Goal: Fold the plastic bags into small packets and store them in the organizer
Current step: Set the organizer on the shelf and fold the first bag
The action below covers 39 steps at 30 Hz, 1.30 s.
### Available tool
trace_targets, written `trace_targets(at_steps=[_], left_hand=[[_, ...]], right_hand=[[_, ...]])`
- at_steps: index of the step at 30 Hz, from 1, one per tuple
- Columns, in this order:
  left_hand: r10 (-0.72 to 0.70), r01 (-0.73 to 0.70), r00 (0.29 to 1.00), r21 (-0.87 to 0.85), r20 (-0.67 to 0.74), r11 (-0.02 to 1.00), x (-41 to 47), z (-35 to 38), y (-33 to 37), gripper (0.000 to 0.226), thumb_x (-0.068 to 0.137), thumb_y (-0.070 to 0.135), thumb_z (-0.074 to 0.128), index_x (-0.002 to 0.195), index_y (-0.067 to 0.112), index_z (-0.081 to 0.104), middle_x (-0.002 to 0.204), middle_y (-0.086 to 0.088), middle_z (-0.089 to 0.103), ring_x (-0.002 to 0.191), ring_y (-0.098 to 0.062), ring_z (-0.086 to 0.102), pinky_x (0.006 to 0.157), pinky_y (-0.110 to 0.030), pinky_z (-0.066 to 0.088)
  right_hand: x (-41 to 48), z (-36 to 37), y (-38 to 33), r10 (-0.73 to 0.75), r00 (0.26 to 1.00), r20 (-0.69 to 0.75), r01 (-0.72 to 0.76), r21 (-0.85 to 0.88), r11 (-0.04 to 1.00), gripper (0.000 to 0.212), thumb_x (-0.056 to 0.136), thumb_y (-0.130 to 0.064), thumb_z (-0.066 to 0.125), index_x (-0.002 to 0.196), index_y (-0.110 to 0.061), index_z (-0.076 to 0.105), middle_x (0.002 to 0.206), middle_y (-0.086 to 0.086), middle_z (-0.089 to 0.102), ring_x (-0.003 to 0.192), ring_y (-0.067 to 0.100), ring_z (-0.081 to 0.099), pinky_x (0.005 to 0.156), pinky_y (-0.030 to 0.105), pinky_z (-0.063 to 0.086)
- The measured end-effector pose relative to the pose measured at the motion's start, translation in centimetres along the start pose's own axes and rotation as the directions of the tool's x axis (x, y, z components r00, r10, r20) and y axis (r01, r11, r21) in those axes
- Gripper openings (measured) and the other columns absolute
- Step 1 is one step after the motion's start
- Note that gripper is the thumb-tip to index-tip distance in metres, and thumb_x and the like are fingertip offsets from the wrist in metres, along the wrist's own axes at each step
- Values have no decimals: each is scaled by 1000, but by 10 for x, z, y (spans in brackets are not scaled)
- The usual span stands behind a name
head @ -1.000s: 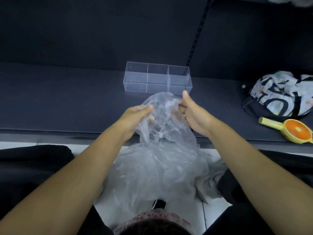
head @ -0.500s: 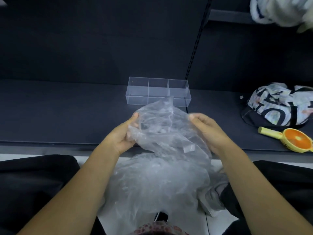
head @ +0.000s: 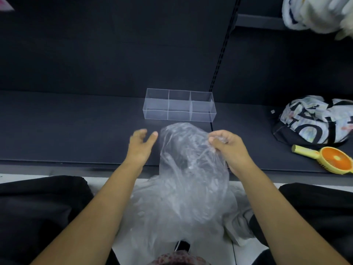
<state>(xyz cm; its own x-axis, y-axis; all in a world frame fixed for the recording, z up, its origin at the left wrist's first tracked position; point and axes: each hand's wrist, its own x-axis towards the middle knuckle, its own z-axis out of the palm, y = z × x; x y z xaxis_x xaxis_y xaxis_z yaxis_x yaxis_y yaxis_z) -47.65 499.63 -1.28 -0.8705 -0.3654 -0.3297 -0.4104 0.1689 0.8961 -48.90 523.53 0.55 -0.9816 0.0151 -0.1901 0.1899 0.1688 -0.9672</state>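
Note:
A crumpled clear plastic bag (head: 188, 155) hangs in front of me, its top edge pinched by my right hand (head: 227, 145). My left hand (head: 141, 143) hovers just left of the bag with its fingers spread and relaxed, apart from the plastic. More clear plastic bags (head: 172, 213) lie heaped on the white floor between my legs. The clear organizer (head: 179, 106), with several divided compartments that hold nothing, stands on the dark shelf (head: 66, 131) just beyond the bag.
On the shelf's right sit a black-and-white printed bag (head: 315, 121) and a yellow hand fan with an orange face (head: 332, 159). A white item (head: 317, 14) lies on the upper right shelf. My dark-trousered legs flank the heap.
My left hand has let go of the bag and moved a little to the left. The right hand still grips the top edge, and the bag now hangs from it alone.

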Motion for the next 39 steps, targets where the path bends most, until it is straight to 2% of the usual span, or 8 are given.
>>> trace_targets(at_steps=[6,13,19,23,29,34,37,39], left_hand=[[654,-673,740,160,159,722,-32,26,31,35,77,65,57,100,39,60,113,19,50,113,-3,41,102,-31,30],[316,-387,888,171,335,906,-36,54,-3,34,81,41,72,113,38,59,121,12,46,119,-13,41,107,-38,34],[279,-260,908,-101,313,960,-39,68,2,16,84,19,72,81,34,66,106,2,55,90,-2,53,74,-5,41],[241,-212,926,-128,289,969,-32,66,-1,14,91,18,61,80,25,64,103,3,60,85,-1,55,72,-8,42],[216,-208,966,-74,139,975,-13,47,2,15,99,18,42,86,21,49,84,8,53,71,-4,49,53,-4,39],[363,-361,925,-38,112,932,-12,41,7,17,101,19,40,85,22,43,67,4,49,55,-6,43,49,-11,36],[415,-415,902,-24,120,909,-14,40,10,17,101,16,39,85,21,41,66,3,47,55,-6,41,49,-10,35],[426,-429,896,-4,127,903,-17,41,10,16,101,16,39,86,21,40,69,6,46,56,-1,40,52,-11,36]], right_hand=[[0,-5,-6,81,997,0,-78,301,951,25,92,-15,63,110,2,65,101,24,65,89,31,60,89,46,51],[0,-13,-12,42,956,290,-198,534,822,15,79,-12,65,88,-9,75,95,10,73,87,20,70,74,32,57],[-6,-2,-14,59,939,339,-247,542,803,17,79,-8,62,89,-7,75,91,13,73,84,24,72,68,33,58],[-4,-2,-10,147,977,152,-206,534,820,14,89,-5,58,88,-5,72,81,10,73,73,19,70,64,28,58],[5,-25,2,-66,974,-217,40,-121,992,25,87,-30,69,66,-16,64,99,-2,65,90,7,61,84,23,45],[1,-16,0,-197,968,-154,174,-152,973,20,97,-41,49,86,-29,60,103,-14,66,99,-1,59,94,24,45],[1,-11,-1,-48,999,-1,48,-61,997,50,81,-71,50,114,-34,54,111,-18,60,109,5,56,98,28,41],[0,-6,3,73,992,105,-61,-112,992,58,81,-56,65,129,-29,51,113,-14,60,107,8,56,90,22,42]])
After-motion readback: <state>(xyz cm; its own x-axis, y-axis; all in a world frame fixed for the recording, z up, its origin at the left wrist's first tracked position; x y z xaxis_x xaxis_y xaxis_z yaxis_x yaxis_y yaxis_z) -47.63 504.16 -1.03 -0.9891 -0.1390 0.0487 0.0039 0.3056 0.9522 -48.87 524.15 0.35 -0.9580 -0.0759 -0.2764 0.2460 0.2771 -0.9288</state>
